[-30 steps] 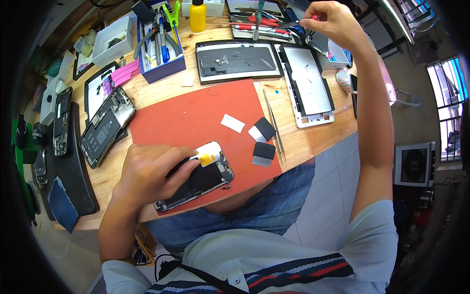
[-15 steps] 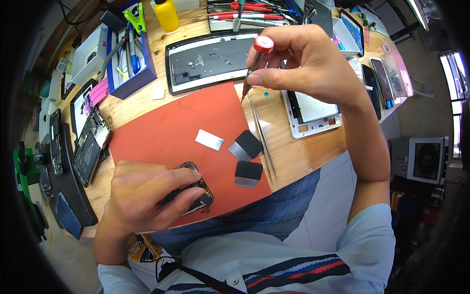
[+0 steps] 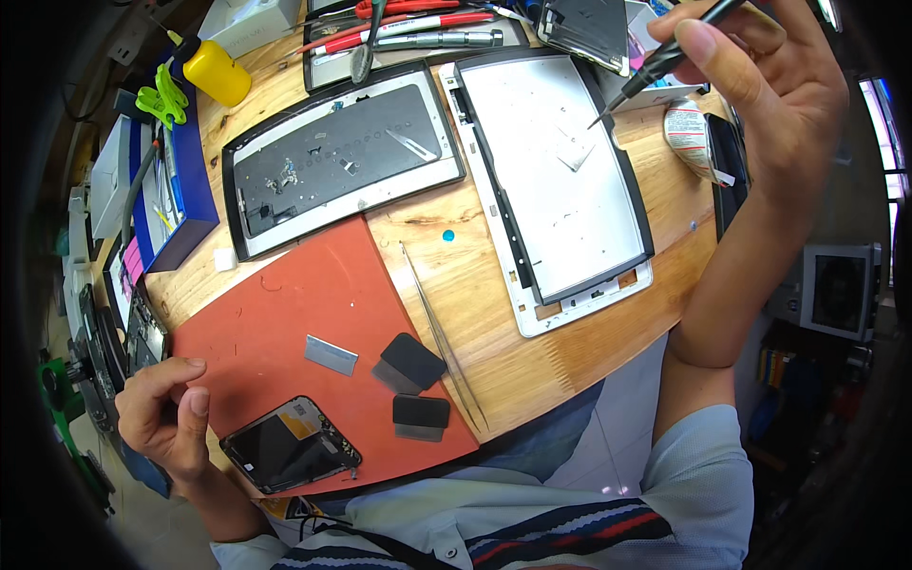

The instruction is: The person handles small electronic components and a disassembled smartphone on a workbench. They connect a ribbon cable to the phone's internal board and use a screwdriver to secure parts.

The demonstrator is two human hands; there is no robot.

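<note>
My right hand (image 3: 779, 95) is closed around a slim dark screwdriver (image 3: 655, 71), its thin tip over a white panel (image 3: 570, 190) at the upper right. Fingers curled and apart, my left hand (image 3: 166, 418) is empty at the left edge of a red mat (image 3: 285, 294). Beside it a black phone screen assembly (image 3: 290, 448) lies on the mat, small parts exposed along one end. A flat silver blade (image 3: 331, 355) and two black-handled scrapers (image 3: 414, 361) (image 3: 421, 412) rest nearby. Metal tweezers (image 3: 442, 337) lie along the mat's right edge.
Behind the mat, a dark framed tray (image 3: 233, 204) carries small parts. A blue box (image 3: 195, 223) with tools, a yellow bottle (image 3: 217, 74) and a green clamp (image 3: 163, 98) stand at the left. Red-handled tools (image 3: 418, 28) lie at the back; a small blue dot (image 3: 448, 236) is on the wood.
My left hand has let go of the phone screen assembly and moved left. My right hand has moved right with the screwdriver, from beside the mat to over the white panel. The view has shifted.
</note>
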